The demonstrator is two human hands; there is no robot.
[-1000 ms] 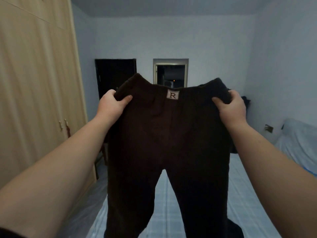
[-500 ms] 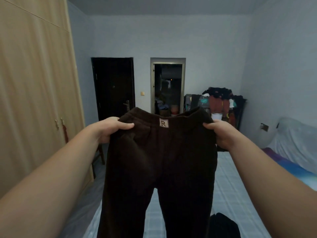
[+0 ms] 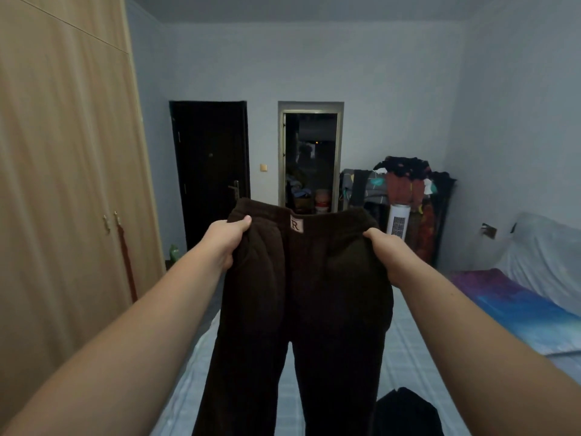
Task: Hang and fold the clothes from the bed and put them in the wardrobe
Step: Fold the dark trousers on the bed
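Note:
Dark brown trousers [image 3: 314, 294] with a pale "R" label at the waistband hang in front of me over the bed [image 3: 405, 350]. My left hand [image 3: 224, 242] grips the left side of the waistband. My right hand [image 3: 388, 253] grips the right side. Both legs hang straight down and run out of the bottom of the view. Another dark garment [image 3: 405, 413] lies on the checked bedsheet at the lower right. The wooden wardrobe [image 3: 63, 184] fills the left side, its doors closed.
A dark door [image 3: 210, 171] and an open doorway [image 3: 309, 162] stand in the far wall. A rack piled with clothes [image 3: 405, 187] and a white tower fan [image 3: 397, 221] stand at the back right. A blue-purple blanket [image 3: 518, 303] and white bedding [image 3: 547, 256] lie right.
Both hands have lowered the trousers from face height to chest height and drawn closer together, so the far wall, doors and clothes rack now show above the waistband.

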